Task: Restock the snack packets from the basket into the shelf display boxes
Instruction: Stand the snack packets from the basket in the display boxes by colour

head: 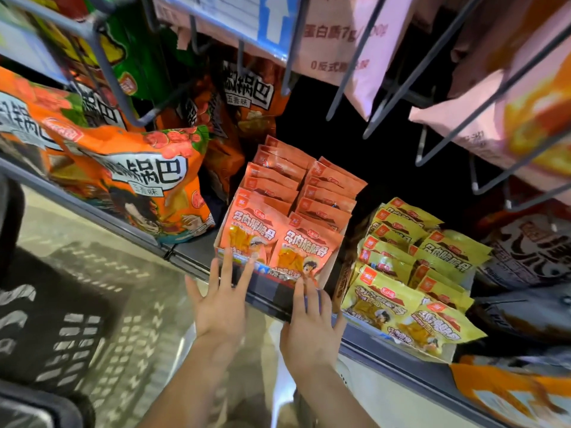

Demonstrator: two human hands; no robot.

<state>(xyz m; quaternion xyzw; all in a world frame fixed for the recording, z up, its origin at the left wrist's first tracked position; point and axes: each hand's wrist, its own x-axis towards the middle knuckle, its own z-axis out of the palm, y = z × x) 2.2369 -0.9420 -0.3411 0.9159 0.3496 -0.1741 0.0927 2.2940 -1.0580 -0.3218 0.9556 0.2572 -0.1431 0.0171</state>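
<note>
A white display box [223, 223] on the shelf holds two rows of orange snack packets [304, 251], standing upright and packed tight. My left hand [221, 304] has straight, spread fingers touching the box's front left edge. My right hand [312, 325] is also flat and spread, its fingertips at the front right corner of the box. Neither hand holds anything. To the right, several yellow snack packets [398, 304] fill a second display box. A dark mesh basket [46, 329] sits low at the left, blurred; its contents cannot be seen.
Large orange crisp bags [136, 180] stand on the shelf left of the box. Pink bags [364, 41] hang from wire hooks [401, 84] overhead. A grey shelf rail [272, 291] runs along the front. More orange bags [506, 393] lie on the shelf below at right.
</note>
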